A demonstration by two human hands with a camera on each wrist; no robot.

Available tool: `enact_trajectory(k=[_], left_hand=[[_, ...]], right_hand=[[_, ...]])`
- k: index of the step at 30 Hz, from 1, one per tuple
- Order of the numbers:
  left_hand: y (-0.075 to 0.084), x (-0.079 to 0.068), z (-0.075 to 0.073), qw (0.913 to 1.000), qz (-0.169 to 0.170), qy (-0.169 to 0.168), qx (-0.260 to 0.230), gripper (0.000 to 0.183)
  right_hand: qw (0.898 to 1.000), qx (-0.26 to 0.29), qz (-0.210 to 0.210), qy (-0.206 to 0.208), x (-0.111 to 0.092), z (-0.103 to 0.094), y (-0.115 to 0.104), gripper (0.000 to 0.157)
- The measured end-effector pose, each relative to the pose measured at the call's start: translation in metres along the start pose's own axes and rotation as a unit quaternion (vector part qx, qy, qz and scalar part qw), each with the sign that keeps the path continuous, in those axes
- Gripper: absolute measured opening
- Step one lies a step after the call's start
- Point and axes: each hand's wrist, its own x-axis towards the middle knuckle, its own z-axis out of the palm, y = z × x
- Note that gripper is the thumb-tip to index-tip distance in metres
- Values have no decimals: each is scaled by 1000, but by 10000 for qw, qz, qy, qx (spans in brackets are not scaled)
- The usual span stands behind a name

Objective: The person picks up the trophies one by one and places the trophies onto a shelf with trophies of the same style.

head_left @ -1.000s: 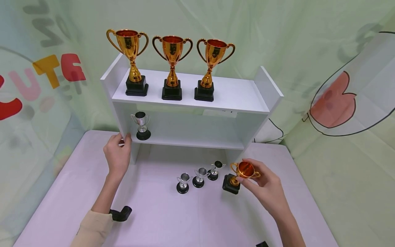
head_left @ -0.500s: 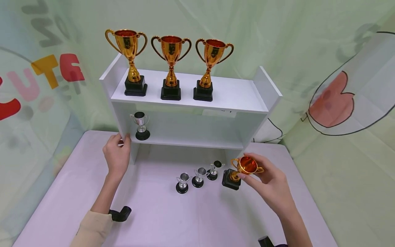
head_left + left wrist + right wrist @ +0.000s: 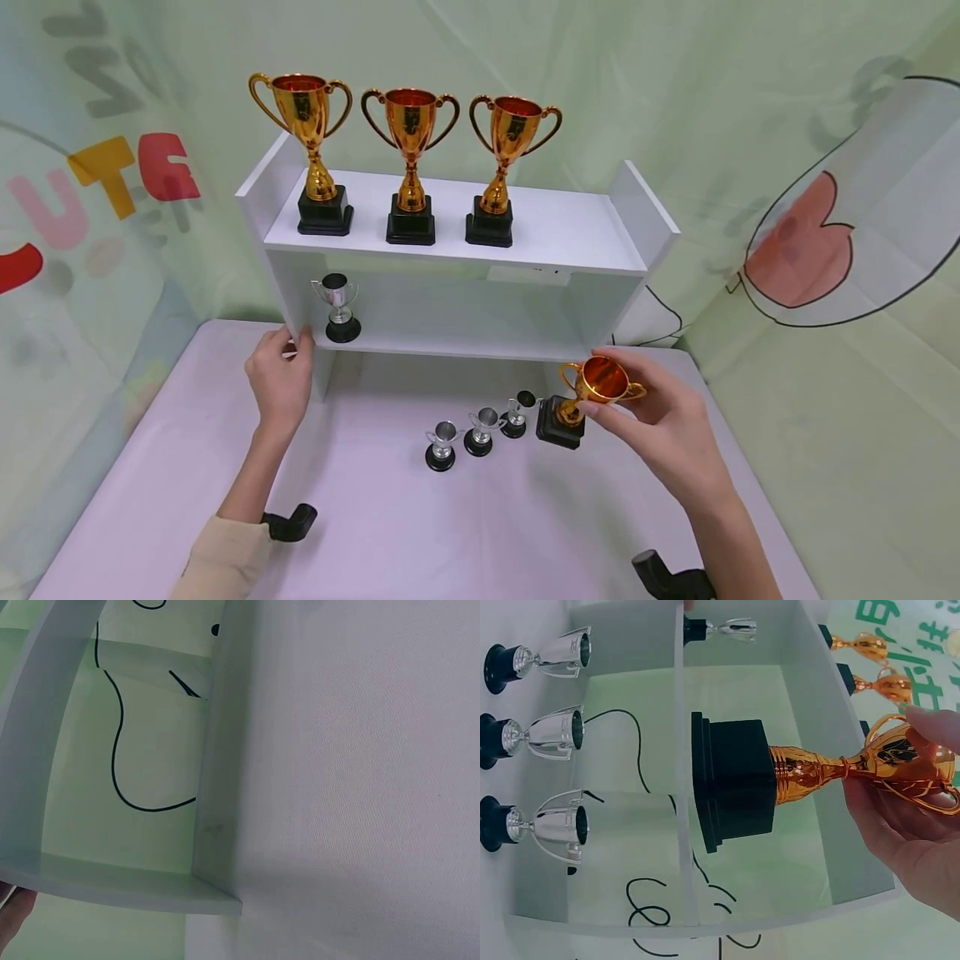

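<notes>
In the head view my right hand (image 3: pixel 667 417) holds a gold trophy cup (image 3: pixel 602 380) by its bowl and stem, tilted, its black base toward the shelf. The right wrist view shows that trophy's black base (image 3: pixel 735 780) in front of the shelf boards. My left hand (image 3: pixel 281 383) pinches the left side panel of the white shelf (image 3: pixel 450 346); only fingertips (image 3: pixel 16 919) show in the left wrist view. Three gold trophies (image 3: pixel 411 133) stand upright on the top board. One silver trophy (image 3: pixel 339 304) stands at the left of the middle board.
Three small silver trophies (image 3: pixel 480 431) with black bases stand in a slanted row on the white-covered table (image 3: pixel 487 533), before the shelf. A printed light-green curtain (image 3: pixel 675 83) hangs behind and at both sides.
My right hand has lifted the gold trophy upward and slightly forward, toward the shelf's right side. The left hand stays on the side panel, and the view has shifted slightly.
</notes>
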Motion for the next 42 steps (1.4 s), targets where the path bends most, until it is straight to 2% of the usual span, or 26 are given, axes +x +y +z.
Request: enact_trajectory(k=[9,14,24,31,42], left_hand=[[0,1,0,10000,0,58,-6,18],[0,0,1,10000,2,79,-36,17],[3,0,-1,9998,19,133,-110,16],[2,-1,1,9998,14,143,-159,16],[0,0,1,9998,6,148,-138,16]], right_hand=[[9994,-3,258,-230,10,-3,-14,52],[9994,38,183,-292,17,-5,-23,51],[9961,846,-55,-228,36,-8,-42,50],[9957,816,149,-424,54,-12,-52,46],[9938,1008,79,-453,74,-23,-69,44]])
